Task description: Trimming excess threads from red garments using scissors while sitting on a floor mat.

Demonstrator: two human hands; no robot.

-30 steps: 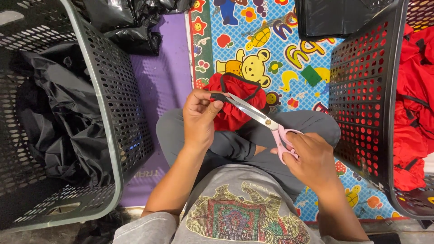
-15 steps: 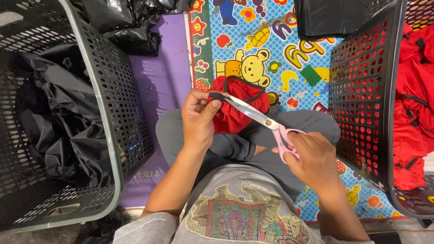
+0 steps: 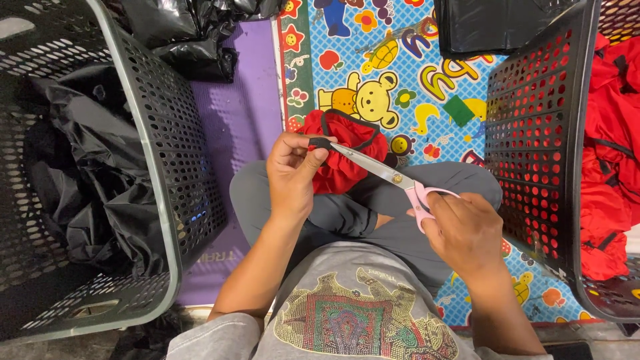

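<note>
Head view: scissors (image 3: 390, 177) tips behind left fingers (image 3: 313, 157)

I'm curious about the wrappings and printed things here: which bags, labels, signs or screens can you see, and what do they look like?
Black plastic bags: crumpled, glossy, top left on the purple mat.
Black bag: smoother, top right on the cartoon play mat.
Grey shirt print: ornate multicoloured elephant, bottom centre.
No labels, signs or screens show.

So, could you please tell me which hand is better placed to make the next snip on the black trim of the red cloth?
The right hand, probably: its fingers are already in the pink scissors, whose blades reach the black trim. The left hand pinches that trim, holding the red cloth.
</note>
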